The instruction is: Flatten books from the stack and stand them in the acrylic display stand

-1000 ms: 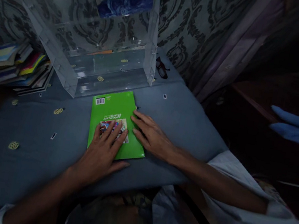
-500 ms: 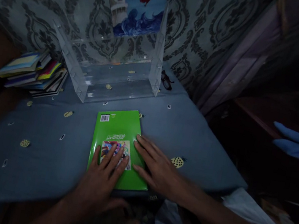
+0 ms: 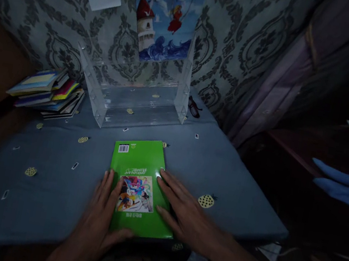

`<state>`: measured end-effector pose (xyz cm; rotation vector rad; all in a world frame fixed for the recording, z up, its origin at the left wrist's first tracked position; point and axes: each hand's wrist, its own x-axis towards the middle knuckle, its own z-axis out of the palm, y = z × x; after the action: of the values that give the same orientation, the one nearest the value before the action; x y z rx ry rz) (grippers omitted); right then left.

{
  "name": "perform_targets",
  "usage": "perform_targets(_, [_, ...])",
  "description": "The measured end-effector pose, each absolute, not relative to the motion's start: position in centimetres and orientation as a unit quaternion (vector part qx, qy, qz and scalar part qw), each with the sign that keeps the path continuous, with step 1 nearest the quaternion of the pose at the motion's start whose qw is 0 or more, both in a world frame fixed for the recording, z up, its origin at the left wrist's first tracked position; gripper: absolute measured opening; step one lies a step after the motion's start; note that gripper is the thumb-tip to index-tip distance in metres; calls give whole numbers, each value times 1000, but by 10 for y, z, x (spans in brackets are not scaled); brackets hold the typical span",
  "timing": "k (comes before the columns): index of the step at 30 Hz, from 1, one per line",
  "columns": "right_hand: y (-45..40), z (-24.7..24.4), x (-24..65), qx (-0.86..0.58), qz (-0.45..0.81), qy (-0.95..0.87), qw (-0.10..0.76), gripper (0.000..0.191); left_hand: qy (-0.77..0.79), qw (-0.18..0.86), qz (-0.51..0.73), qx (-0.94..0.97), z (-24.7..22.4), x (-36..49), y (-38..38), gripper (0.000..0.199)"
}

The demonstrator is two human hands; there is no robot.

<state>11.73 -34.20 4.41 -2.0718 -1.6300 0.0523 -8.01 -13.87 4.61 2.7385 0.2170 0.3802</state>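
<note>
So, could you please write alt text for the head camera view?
Both hands frame a green book lying flat on a blue patterned cloth: left hand at its left edge, right hand at its right. Behind stand a clear acrylic rack and a stack of books.

Single head-worn view, forward and down, close above the table (image 3: 47, 198) before a wall.

barcode sticker on green book (image 3: 139, 178) top corner, title upside-down & illegible, poster (image 3: 167, 8) red chars unreadable
</note>
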Motion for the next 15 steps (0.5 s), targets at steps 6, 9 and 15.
perform_targets(6, [-339,40,115,-761,6,-594,261,59,241,505,218,800,56,-71,-149,66])
perform_targets(9, [-338,42,116,-757,3,-596,266,60,327,662,288,610,65,-60,-143,64])
perform_targets(15, [-333,44,119,-766,48,-577,279,60,398,787,253,397,75,-44,-135,55])
